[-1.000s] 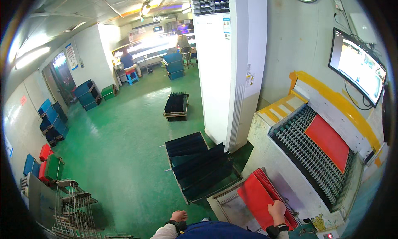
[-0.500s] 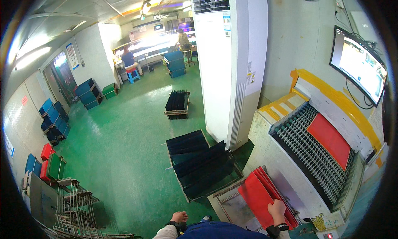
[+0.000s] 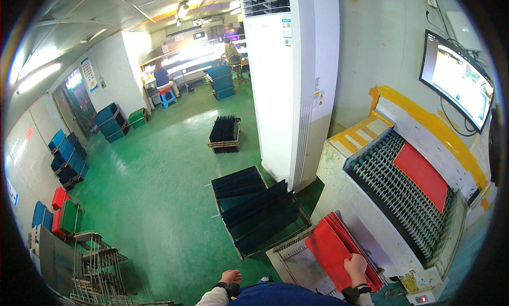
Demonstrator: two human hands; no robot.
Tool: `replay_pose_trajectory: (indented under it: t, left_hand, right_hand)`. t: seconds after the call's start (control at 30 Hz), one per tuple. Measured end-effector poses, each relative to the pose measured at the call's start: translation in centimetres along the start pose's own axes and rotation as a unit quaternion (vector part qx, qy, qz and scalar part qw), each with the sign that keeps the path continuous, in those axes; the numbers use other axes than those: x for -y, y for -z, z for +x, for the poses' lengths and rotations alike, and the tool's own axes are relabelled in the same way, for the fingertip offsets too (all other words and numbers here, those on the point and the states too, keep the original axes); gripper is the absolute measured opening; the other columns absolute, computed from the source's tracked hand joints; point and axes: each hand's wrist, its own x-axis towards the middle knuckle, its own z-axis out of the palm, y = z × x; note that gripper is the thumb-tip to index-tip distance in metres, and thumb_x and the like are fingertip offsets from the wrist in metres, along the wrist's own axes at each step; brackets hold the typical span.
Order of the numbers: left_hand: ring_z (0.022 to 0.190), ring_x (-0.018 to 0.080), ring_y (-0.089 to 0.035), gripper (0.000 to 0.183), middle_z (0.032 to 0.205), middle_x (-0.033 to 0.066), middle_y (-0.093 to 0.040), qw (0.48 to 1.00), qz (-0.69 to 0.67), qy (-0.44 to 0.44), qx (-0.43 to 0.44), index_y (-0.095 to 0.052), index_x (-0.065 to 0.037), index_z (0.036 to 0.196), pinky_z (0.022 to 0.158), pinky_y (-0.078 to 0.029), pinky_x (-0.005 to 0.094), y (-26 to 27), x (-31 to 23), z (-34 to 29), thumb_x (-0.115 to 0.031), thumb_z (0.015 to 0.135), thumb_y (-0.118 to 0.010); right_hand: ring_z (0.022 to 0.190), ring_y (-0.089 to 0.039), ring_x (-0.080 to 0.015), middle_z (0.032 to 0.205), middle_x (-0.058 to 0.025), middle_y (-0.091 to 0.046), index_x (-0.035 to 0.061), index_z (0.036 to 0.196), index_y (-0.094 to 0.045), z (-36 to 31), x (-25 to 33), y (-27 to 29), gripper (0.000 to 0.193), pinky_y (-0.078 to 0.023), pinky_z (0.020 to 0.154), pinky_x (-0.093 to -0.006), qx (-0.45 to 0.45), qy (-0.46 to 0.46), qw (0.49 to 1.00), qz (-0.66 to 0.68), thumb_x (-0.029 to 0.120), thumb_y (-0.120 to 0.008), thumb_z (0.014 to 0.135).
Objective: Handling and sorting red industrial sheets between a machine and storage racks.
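Roller machine (image 3: 384, 192), taken as the landmark, bore one red sheet (image 3: 422, 177) lying on its rollers; low at its left side sat a metal rack (image 3: 305, 263), with several red sheets (image 3: 330, 247) leaning in a bunch at the end nearest the machine; the right hand (image 3: 356, 267) was at that bunch, its fingers closed in a narrow grip over the edge of the front sheet; whether it held more than one could not be told. The left hand (image 3: 231, 277) was well left of the machine, low, with fingers loosely curled; whether it gripped anything could not be told. Left of the machine, beyond the rack, dark panels (image 3: 260, 216) stood on the green floor (image 3: 159, 200); a tall white air conditioner (image 3: 278, 94) was at the machine's left rear; a lit screen (image 3: 458, 80) hung above the machine; two people (image 3: 163, 77) were far from it.
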Motion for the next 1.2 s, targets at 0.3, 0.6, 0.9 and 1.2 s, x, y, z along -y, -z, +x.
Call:
replay_pose_trajectory:
  t: [0.3, 0.6, 0.9, 1.2]
  left_hand:
    - [0.058, 0.0247, -0.057, 0.014, 0.075, 0.0099, -0.057, 1.0, -0.001, -0.01, 0.006, -0.052, -0.004, 0.087, 0.046, -0.045, 0.0345, -0.4, -0.5, 0.2, -0.016, 0.081, -0.051]
    - [0.057, 0.0224, -0.054, 0.012, 0.072, 0.0089, -0.053, 0.999, -0.023, 0.012, 0.034, -0.048, -0.005, 0.085, 0.045, -0.042, 0.0325, -0.4, -0.8, -0.7, -0.015, 0.081, -0.052]
    - [0.06, 0.0262, -0.056, 0.016, 0.078, 0.0113, -0.056, 0.999, -0.023, 0.008, 0.032, -0.049, -0.005, 0.091, 0.047, -0.045, 0.0371, 0.2, -0.2, 0.1, -0.017, 0.081, -0.051]
    - [0.064, 0.0254, -0.057, 0.017, 0.079, 0.0101, -0.056, 1.0, 0.014, -0.003, 0.016, -0.05, -0.005, 0.091, 0.05, -0.046, 0.0362, -0.3, -0.3, 0.1, -0.019, 0.082, -0.051]
  right_hand:
    - [0.08, -0.059, -0.0315, 0.082, -0.0192, -0.061, 0.0031, 0.086, -0.063, 0.1, 0.1, 0.2, 0.03, -0.047, 0.072, -0.0389, 0.016, -0.008, 1.0, -0.008, 0.025, -0.059, 0.066]
    - [0.079, -0.06, -0.0315, 0.081, -0.0191, -0.061, 0.0033, 0.083, -0.064, 0.2, 0.2, 0.3, 0.028, -0.047, 0.072, -0.039, 0.011, -0.013, 1.0, -0.013, 0.024, -0.059, 0.065]
    - [0.077, -0.06, -0.0325, 0.079, -0.0195, -0.061, 0.0035, 0.079, -0.064, 0.0, 0.8, 0.9, 0.025, -0.047, 0.07, -0.0394, 0.007, -0.015, 1.0, -0.011, 0.023, -0.059, 0.064]
    - [0.074, -0.06, -0.0322, 0.076, -0.0183, -0.061, 0.0043, 0.074, -0.063, 0.0, 0.5, 0.6, 0.023, -0.047, 0.068, -0.0401, -0.004, -0.011, 1.0, -0.004, 0.024, -0.059, 0.064]
